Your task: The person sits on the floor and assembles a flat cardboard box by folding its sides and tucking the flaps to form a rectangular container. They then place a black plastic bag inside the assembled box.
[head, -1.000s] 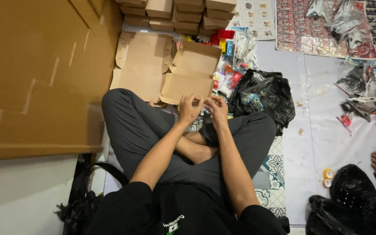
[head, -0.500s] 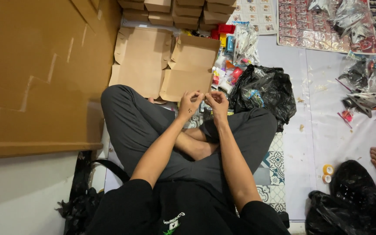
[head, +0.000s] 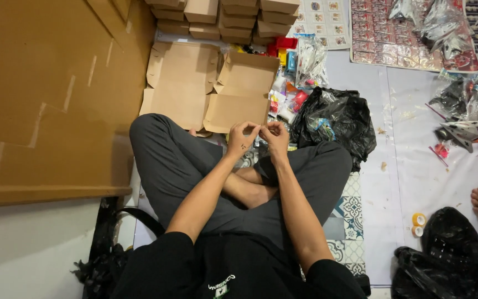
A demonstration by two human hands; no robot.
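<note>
Flat box (head: 239,94) before hands (head: 258,138); bag (head: 336,119) to right; stacked boxes (head: 222,16) behind.

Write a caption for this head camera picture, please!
Cross-legged person pinches something tiny between left hand and right hand above an open cardboard box.

From my remote view I log a pale floor sheet (head: 416,166) covering most of the right side, with a patterned tile mat (head: 352,213) showing beneath it near the middle and a bare pale floor strip (head: 23,249) at lower left. A large brown cardboard panel (head: 51,94) fills the left, stacked small cardboard boxes (head: 222,16) line the top edge, and two flattened open cartons (head: 206,88) lie just below them. I also note black plastic bags (head: 333,119) at centre and lower right, printed sheets (head: 394,33) at top right; lighting is even and soft.
</note>
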